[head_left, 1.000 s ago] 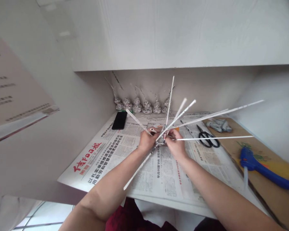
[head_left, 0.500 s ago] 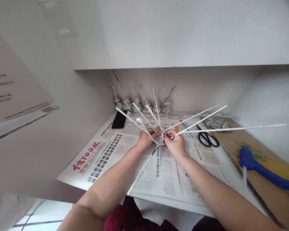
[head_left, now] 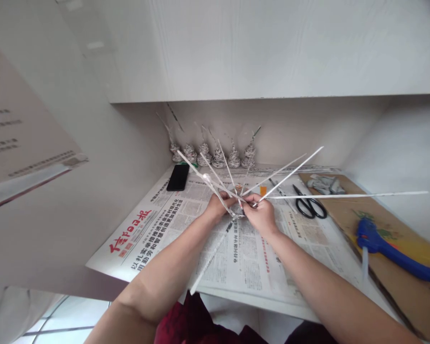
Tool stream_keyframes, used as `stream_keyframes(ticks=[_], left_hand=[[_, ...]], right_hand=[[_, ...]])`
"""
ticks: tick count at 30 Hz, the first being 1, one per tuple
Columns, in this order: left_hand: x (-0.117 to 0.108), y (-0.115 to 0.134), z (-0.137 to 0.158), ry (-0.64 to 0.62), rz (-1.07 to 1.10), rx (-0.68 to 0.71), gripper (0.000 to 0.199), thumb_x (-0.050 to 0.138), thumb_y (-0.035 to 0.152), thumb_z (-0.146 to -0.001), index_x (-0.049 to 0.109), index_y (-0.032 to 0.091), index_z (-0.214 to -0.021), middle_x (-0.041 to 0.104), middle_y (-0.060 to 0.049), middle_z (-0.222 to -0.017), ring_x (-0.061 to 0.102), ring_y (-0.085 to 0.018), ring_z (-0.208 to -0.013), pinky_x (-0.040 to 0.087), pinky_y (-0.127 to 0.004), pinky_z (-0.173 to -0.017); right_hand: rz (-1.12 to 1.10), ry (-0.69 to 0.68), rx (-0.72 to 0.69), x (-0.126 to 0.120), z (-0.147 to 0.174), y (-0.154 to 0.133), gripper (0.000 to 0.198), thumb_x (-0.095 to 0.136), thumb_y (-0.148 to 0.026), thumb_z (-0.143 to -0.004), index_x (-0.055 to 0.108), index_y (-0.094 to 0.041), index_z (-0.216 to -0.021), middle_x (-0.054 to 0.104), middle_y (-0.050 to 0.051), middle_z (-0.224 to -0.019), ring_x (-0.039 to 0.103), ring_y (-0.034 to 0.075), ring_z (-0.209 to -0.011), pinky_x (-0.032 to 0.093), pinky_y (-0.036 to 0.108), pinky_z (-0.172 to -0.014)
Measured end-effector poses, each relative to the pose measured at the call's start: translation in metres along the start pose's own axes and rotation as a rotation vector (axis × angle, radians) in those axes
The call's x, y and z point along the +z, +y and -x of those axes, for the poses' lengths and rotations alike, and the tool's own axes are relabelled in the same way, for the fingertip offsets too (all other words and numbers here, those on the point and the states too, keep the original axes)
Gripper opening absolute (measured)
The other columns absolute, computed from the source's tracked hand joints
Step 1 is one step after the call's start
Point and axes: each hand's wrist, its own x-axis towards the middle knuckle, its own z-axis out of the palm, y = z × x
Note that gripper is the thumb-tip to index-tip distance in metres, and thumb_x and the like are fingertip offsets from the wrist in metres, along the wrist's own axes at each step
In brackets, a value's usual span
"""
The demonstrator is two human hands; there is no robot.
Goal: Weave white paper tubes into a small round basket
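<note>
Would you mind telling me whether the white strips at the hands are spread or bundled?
Spread: the white strips fan out in different directions around the left hand and right hand, one pointing toward the person.

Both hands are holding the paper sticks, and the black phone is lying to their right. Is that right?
Not quite: in the head view, the black phone lies to the left of the left hand and the right hand, not to their right. Both hands are holding the paper sticks, as you say.
</note>
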Motion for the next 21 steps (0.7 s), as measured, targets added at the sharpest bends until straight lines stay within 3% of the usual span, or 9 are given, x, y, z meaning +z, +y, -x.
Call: stream_keyframes(ticks=[8, 11, 14, 18, 21], left_hand=[[-0.004, -0.006, -0.005, 0.088, -0.246, 0.145, 0.021, 0.075, 0.027, -0.059, 0.072, 0.011, -0.072, 0.068, -0.004, -0.065, 0.057, -0.012, -0.055, 0.041, -0.023, -0.053], [-0.006, -0.004, -0.006, 0.112, -0.373, 0.219, 0.021, 0.072, 0.028, -0.063, 0.072, 0.012, -0.076, 0.069, -0.004, -0.066, 0.059, -0.013, -0.058, 0.042, -0.023, -0.056], [-0.007, -0.001, -0.005, 0.106, -0.43, 0.242, 0.022, 0.071, 0.029, -0.065, 0.072, 0.012, -0.078, 0.069, -0.004, -0.067, 0.06, -0.014, -0.059, 0.043, -0.023, -0.057], [-0.006, 0.0, -0.003, 0.07, -0.433, 0.25, 0.021, 0.07, 0.028, -0.066, 0.072, 0.013, -0.08, 0.071, -0.005, -0.072, 0.063, -0.015, -0.064, 0.047, -0.024, -0.062], [-0.006, -0.003, -0.002, 0.022, -0.468, 0.275, 0.018, 0.069, 0.026, -0.067, 0.072, 0.014, -0.08, 0.072, -0.005, -0.077, 0.065, -0.016, -0.069, 0.049, -0.025, -0.068]], right_hand=[[0.075, -0.012, 0.012, -0.003, 0.003, -0.007, 0.019, 0.06, -0.033, -0.073, 0.059, -0.022, -0.089, 0.07, -0.001, -0.071, 0.059, 0.013, -0.051, 0.043, 0.024, -0.052], [0.215, -0.036, -0.016, -0.007, 0.0, -0.008, 0.022, 0.059, -0.033, -0.073, 0.06, -0.023, -0.092, 0.068, -0.002, -0.068, 0.06, 0.014, -0.053, 0.042, 0.024, -0.053], [0.328, -0.011, -0.046, -0.011, -0.002, -0.01, 0.021, 0.059, -0.033, -0.072, 0.062, -0.023, -0.09, 0.063, -0.003, -0.063, 0.058, 0.014, -0.053, 0.04, 0.025, -0.052], [0.293, 0.049, -0.055, -0.013, -0.005, -0.011, 0.028, 0.058, -0.034, -0.071, 0.063, -0.022, -0.096, 0.064, -0.001, -0.067, 0.058, 0.014, -0.054, 0.042, 0.025, -0.054], [0.244, 0.02, 0.016, -0.012, -0.007, -0.008, 0.037, 0.059, -0.038, -0.072, 0.065, -0.02, -0.104, 0.065, 0.0, -0.064, 0.059, 0.016, -0.053, 0.043, 0.026, -0.053]])
